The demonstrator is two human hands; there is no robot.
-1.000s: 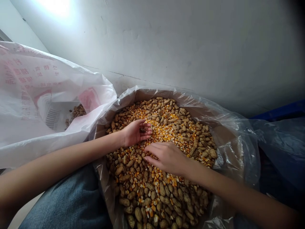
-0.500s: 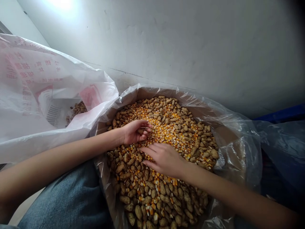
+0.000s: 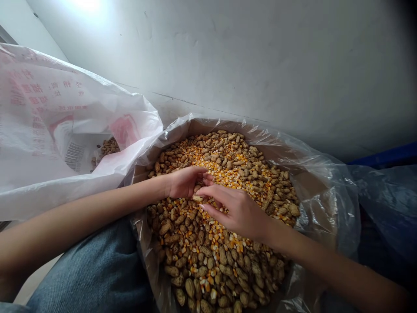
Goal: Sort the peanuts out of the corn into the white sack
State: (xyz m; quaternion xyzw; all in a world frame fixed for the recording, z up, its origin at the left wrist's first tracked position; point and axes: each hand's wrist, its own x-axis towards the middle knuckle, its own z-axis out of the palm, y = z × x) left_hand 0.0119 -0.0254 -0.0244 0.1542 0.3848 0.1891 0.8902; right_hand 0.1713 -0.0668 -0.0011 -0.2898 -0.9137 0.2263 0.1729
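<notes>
Head view: A right hand is closing in on a loosely curling left hand, its thumb and fingers parting beside a pale peanut, apparently bringing both to one nut; whether either is gripping, one cannot tell. Peanuts and corn kernels are filling a plastic liner below.

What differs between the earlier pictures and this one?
The right hand has moved forward and closer to the left hand, its fingertips now beside a tan unshelled peanut at the left palm. Whether it grips the peanut is unclear. The red-printed white plastic sack and plastic-lined brown box stayed put.
</notes>
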